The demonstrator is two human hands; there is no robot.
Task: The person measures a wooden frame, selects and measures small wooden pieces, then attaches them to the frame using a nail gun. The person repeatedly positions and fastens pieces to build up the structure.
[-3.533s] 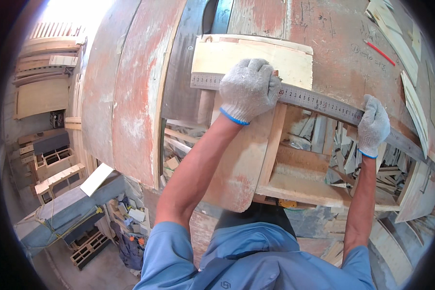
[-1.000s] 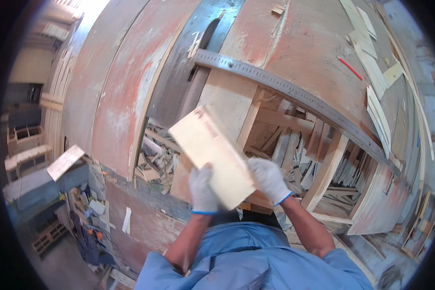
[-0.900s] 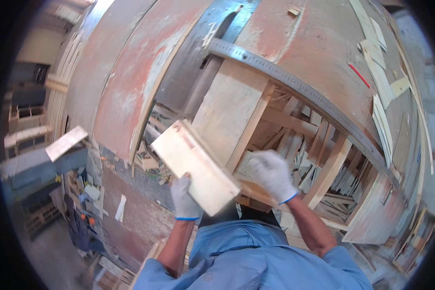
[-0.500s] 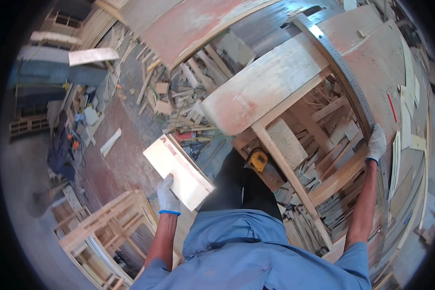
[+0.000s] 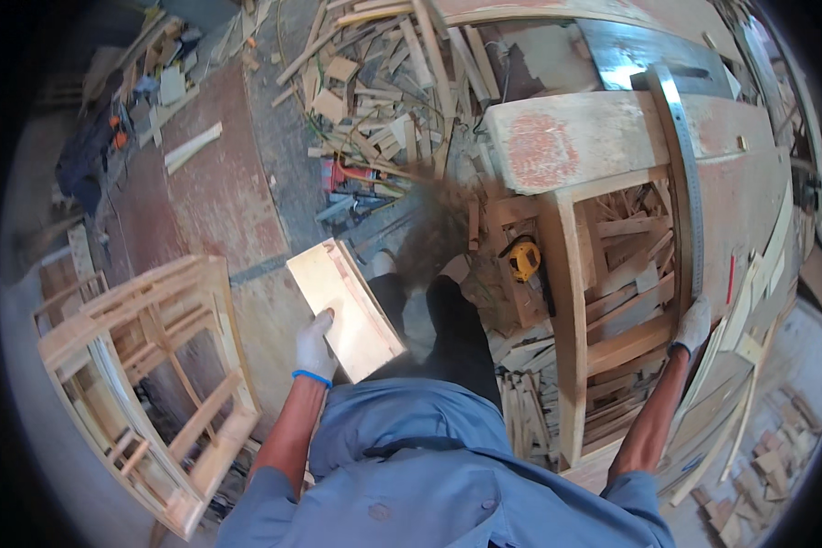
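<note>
My gloved left hand (image 5: pixel 316 349) grips a small stack of pale plywood boards (image 5: pixel 345 315), thumb on the top face and fingers hidden beneath. The stack is held out in front of my waist, tilted. On the right, my gloved right hand (image 5: pixel 694 325) is closed around the near end of a long metal ruler (image 5: pixel 692 205) with marks along it. That ruler reaches away across the worktable, beside an open wooden frame (image 5: pixel 571 310). A red pencil (image 5: pixel 731 278) lies on the board just right of the ruler.
A yellow tape measure (image 5: pixel 523 259) sits on a wooden ledge left of the frame. Offcuts (image 5: pixel 374 110) litter the floor ahead, near red and blue tools (image 5: pixel 349 187). At lower left stands a slatted wooden frame (image 5: pixel 155 365). Thin strips (image 5: pixel 749 310) lie along the table's right.
The view has shifted, and the table and ruler now appear straighter ahead on the right. Both hands keep their holds on the plywood boards and the ruler.
</note>
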